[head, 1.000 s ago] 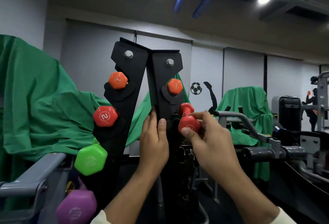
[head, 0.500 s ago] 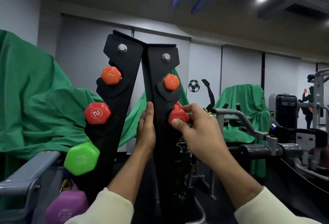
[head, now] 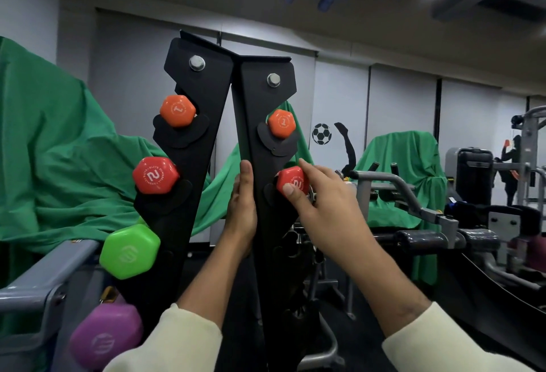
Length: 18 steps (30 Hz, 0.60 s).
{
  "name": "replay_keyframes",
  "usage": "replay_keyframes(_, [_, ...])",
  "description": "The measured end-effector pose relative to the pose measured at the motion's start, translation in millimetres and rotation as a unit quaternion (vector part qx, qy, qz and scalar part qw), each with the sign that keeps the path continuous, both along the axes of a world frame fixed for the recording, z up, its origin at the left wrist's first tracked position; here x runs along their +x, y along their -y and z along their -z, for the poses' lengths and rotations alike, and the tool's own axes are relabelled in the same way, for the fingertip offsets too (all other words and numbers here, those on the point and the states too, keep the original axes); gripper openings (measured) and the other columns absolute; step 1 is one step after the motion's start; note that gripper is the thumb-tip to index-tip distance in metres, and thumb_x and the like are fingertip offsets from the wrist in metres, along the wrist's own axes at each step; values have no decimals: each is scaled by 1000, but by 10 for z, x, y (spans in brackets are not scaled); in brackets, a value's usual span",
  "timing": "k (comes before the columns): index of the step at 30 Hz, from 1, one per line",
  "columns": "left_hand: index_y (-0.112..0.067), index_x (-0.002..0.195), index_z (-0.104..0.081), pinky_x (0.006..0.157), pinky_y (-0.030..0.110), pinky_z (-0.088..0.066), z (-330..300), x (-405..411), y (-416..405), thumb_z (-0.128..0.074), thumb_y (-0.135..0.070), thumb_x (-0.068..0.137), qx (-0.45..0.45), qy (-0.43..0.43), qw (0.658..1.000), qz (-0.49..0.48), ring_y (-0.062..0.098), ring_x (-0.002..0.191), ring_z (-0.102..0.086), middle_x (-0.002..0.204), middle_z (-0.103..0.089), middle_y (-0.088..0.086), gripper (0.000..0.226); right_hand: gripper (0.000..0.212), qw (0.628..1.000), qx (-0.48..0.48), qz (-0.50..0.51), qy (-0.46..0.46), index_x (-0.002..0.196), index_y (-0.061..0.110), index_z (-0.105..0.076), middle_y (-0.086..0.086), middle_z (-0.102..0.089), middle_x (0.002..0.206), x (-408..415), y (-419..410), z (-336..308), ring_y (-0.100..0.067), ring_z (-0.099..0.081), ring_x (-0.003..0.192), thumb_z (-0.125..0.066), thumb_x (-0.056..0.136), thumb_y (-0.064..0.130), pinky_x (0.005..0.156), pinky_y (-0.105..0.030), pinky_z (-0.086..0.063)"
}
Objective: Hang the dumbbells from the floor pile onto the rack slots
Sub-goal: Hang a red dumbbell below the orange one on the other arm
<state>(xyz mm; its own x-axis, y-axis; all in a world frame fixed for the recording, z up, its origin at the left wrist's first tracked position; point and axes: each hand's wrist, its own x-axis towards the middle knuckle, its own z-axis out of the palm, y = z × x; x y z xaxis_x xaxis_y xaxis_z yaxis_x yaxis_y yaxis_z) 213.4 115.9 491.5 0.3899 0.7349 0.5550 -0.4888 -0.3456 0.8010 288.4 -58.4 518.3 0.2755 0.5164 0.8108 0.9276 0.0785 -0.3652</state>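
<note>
While cream sleeves (head: 180,339) filled the near edge, reached up with both arms toward the black rack (head: 204,147) standing just ahead. Lowest on the rack's left upright, hung a purple dumbbell (head: 106,336), and above it a green dumbbell (head: 130,250). Gripped the inner edge of the right upright with the left hand (head: 243,209), fingers straight and pointing up along the metal, thumb hidden behind the edge. Pinched the red dumbbell marked 2 (head: 292,181) with the right hand (head: 322,206), thumb pressed on its near hexagonal face and forefinger curled over its top; sat at the second slot of the right upright, though could not tell whether fully seated there. Matched on the left upright by a second red dumbbell (head: 155,175), also marked 2, resting in its slot. Higher up, held two orange dumbbells marked 1, the left orange dumbbell (head: 177,110) and the right orange dumbbell (head: 281,123), each in a top slot under a silver bolt. Farther back, draped green cloth (head: 44,150) over equipment at left and right, with grey gym machines (head: 413,194) to the right and a football sticker (head: 321,134) on the far wall.
</note>
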Motion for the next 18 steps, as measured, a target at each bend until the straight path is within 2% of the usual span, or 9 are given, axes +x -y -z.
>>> replay_keyframes(3, [-29, 160, -35, 128, 38, -21, 146, -185, 299, -23, -90, 86, 121, -48, 980, -151, 6, 153, -29, 165, -36, -7, 97, 61, 997, 64, 5, 48, 158, 39, -39, 8, -48, 155, -83, -4, 210, -13, -45, 141, -62, 102, 35, 115, -36, -41])
replay_keyframes(5, [-28, 164, -24, 127, 29, -19, 332, -265, 410, -29, -72, 98, 223, -70, 949, -212, 2, 154, -22, 167, -29, -8, 79, 62, 995, 84, 4, 58, 157, 39, -42, 5, -47, 155, -114, -56, 302, -16, -46, 141, -63, 100, 24, 115, -38, -43])
replay_keyframes(7, [-26, 165, -20, 127, 27, -17, 481, -302, 436, -37, -57, 104, 277, -77, 930, -228, 0, 155, -17, 170, -23, -8, 70, 60, 994, 100, 7, 47, 155, 37, -46, 3, -49, 152, -147, -103, 300, -16, -49, 137, -63, 100, 21, 113, -36, -44])
replay_keyframes(10, [-18, 165, -20, 127, 31, -20, 585, -313, 421, -41, -47, 106, 313, -97, 908, -260, 1, 156, -16, 170, -23, -4, 69, 57, 993, 108, 29, 47, 153, 35, -50, 1, -53, 144, -198, -145, 251, -18, -54, 127, -66, 100, 25, 105, -30, -45])
replay_keyframes(14, [-17, 165, -21, 123, 38, -32, 563, -287, 462, -38, -50, 106, 325, -113, 895, -285, 7, 154, -27, 167, -32, 0, 70, 55, 990, 107, 70, 51, 150, 35, -53, 0, -57, 140, -262, -172, 221, -23, -61, 119, -69, 97, 25, 97, -35, -50])
replay_keyframes(18, [-13, 163, -25, 121, 35, -34, 533, -287, 457, -36, -52, 103, 327, -120, 887, -304, 10, 151, -35, 164, -38, 2, 73, 52, 988, 116, 90, 48, 148, 34, -54, 1, -58, 138, -300, -198, 201, -24, -64, 114, -68, 98, 28, 93, -36, -50])
